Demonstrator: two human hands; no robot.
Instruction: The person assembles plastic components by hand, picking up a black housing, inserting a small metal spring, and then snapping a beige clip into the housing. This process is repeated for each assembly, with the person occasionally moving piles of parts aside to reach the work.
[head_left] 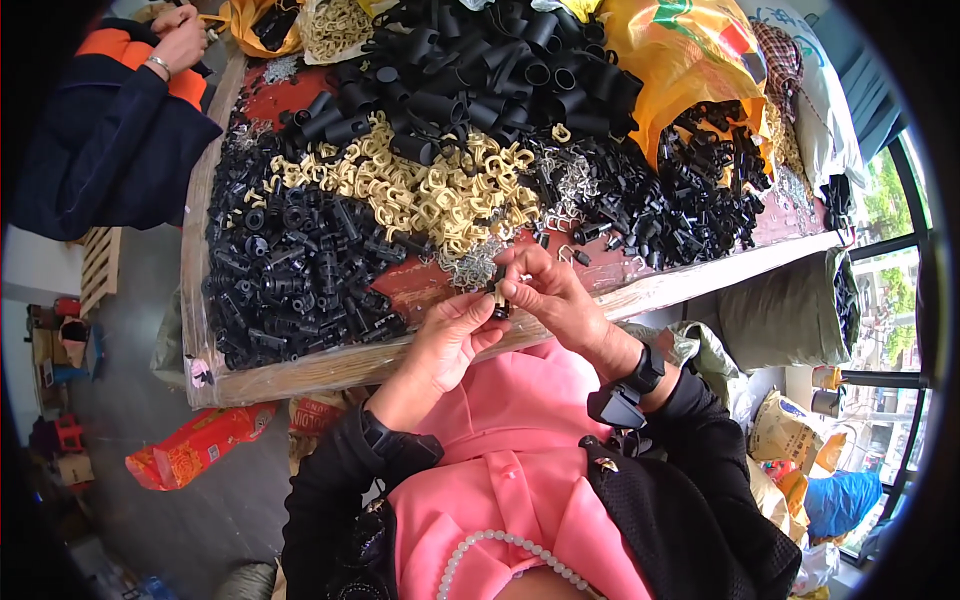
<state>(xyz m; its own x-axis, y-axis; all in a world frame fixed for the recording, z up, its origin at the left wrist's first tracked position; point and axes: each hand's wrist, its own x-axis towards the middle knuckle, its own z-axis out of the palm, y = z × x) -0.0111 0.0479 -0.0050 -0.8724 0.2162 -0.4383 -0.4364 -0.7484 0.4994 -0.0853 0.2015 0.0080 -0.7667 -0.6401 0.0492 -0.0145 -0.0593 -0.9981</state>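
Observation:
Over the table's near edge, my left hand (455, 335) and my right hand (560, 305) meet at a small black plastic part (501, 311). The left thumb and fingers pinch it from the left. From above and the right, my right thumb and forefinger close on the same part, where a bit of beige shows between the fingertips; its exact shape is partly hidden. Just beyond the hands lie a small heap of thin metal wire clips (475, 267) and a large heap of beige plastic rings (450, 200). Black plastic fittings (300, 270) are piled to the left.
A wooden rim (320, 375) borders the red tabletop (420, 290). Black tubes (480, 80) are heaped at the back, small black parts (680, 210) at the right beside a yellow bag (680, 60). Another person's hand (180, 42) is at the far left. A red package (200, 450) lies lower left.

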